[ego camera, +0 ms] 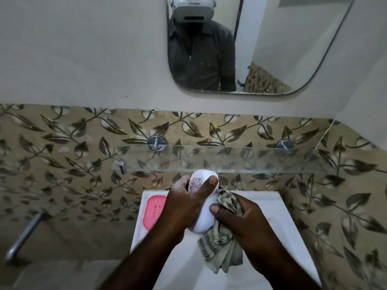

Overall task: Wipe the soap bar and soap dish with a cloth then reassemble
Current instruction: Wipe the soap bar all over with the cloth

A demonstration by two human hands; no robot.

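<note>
**A:** In the head view, what was the soap dish (206, 218) like?

**B:** Smooth, glossy white and oval, with a small purple-and-black floral print near its far end. It was held up over the white sink (272, 216), just below the frame's centre, with its long axis running from twelve to six o'clock.

**A:** And the hands?

**B:** The left hand (186, 206) gripped the dish from nine o'clock, with the thumb laid across the top beside the print. The right hand (245, 218) came in from four o'clock, clenched on a bunched cloth (222, 248), its thumb pressing on the dish's near half.

**A:** What sort of cloth?

**B:** A soft, crumpled grey-green weave with dark striped patterning. Its loose end hung toward six o'clock.

**A:** Where was the soap bar (154, 212)?

**B:** It lay on the sink's ledge at nine o'clock from the dish. It was pink, a rounded rectangle with faint embossing I couldn't read. The left hand hid its right edge.

**A:** Anything else hard to see?

**B:** The dish's underside and the left hand's fingers were hidden behind it. I couldn't tell whether the cloth reached under.

**A:** And the surroundings?

**B:** At twelve o'clock a clear glass shelf (230, 162) sat on chrome brackets (157, 142) against glossy leaf-patterned tiles (62, 153). A rounded mirror (282, 49) above it was cut off by the top edge. A blurred chrome tap (27, 233) stood at eight o'clock.
</note>
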